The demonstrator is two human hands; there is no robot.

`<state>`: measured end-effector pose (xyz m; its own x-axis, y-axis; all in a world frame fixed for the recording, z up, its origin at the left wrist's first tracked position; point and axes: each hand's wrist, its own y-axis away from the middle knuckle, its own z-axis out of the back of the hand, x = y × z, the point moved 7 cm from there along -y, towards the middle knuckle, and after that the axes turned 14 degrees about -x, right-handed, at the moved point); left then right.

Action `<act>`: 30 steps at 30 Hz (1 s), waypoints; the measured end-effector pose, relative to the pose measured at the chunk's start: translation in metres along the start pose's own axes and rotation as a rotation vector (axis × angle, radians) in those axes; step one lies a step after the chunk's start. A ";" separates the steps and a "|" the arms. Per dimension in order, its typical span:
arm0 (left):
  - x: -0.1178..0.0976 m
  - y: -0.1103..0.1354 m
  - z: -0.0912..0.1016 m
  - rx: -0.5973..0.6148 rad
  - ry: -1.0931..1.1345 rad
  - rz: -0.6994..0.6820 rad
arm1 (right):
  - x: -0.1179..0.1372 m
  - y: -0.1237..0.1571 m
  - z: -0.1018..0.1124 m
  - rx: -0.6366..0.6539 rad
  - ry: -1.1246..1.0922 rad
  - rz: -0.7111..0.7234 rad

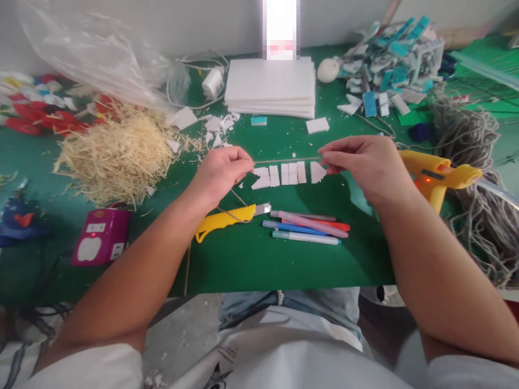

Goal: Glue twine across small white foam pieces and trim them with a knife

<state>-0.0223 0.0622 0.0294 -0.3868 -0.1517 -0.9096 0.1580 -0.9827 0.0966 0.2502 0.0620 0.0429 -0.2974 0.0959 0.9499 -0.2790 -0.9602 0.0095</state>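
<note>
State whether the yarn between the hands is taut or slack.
Taut: the gray yarn runs straight from the left hand to the right hand, without sagging.

A green counter (292,270) spreads beneath the left hand (225,172) and the right hand (360,162) and runs out to either side of them, its near edge crossing on the body side of both. Beyond the hands a plain pale-grey wall (332,27) rises behind the counter, and before it glares a pixelated white patch (280,21), its nature unclear. On the body side of the left hand, below the counter, lies grey floor (174,324) speckled with white bits (154,380).
</note>
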 end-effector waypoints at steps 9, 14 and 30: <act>0.010 -0.006 0.003 -0.046 -0.125 -0.086 | -0.005 -0.005 0.000 -0.019 0.147 0.045; 0.011 -0.006 0.004 -0.036 -0.142 -0.106 | -0.003 -0.007 0.003 -0.070 0.137 0.032; -0.031 0.033 -0.013 0.613 0.693 0.003 | 0.000 -0.019 0.029 -0.370 0.037 0.144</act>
<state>0.0072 0.0360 0.0555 0.2738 -0.2513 -0.9284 -0.4265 -0.8969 0.1170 0.2818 0.0726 0.0520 -0.3885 -0.0171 0.9213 -0.5398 -0.8061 -0.2426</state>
